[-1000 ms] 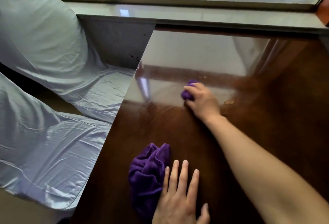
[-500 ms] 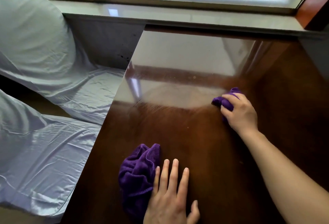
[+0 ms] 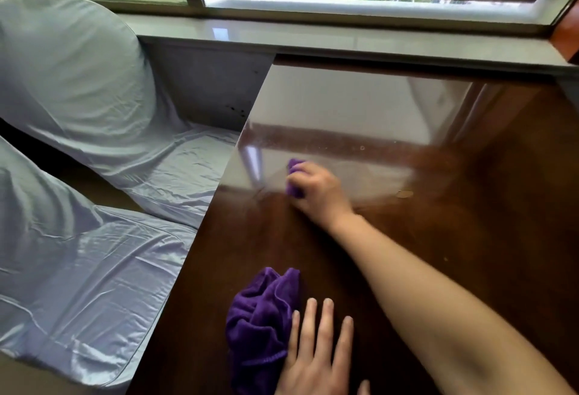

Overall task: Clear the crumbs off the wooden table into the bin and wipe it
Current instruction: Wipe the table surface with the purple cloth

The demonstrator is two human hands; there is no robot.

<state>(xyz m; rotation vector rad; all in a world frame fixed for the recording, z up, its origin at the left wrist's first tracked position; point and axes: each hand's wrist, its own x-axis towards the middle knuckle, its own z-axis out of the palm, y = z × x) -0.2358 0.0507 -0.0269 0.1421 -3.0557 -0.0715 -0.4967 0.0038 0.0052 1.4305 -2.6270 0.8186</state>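
Observation:
A glossy dark wooden table [image 3: 470, 238] fills the right of the view. My right hand [image 3: 316, 191] is shut on a small purple cloth [image 3: 294, 175], pressed on the table near its left edge. My left hand [image 3: 316, 354] lies flat on the near table with fingers spread, its edge resting on a second, crumpled purple cloth [image 3: 260, 319]. A pale crumb [image 3: 404, 194] lies to the right of my right hand. Fine specks [image 3: 362, 147] dot the shiny strip beyond it. No bin is in view.
Two chairs in pale grey-blue covers [image 3: 94, 143] stand close against the table's left edge. A grey window sill [image 3: 344, 40] runs along the table's far edge, below the window frame [image 3: 366, 2].
My right hand swept the small cloth to the right across the table and has now come back left, near the left edge. The left hand and crumpled cloth stayed in place.

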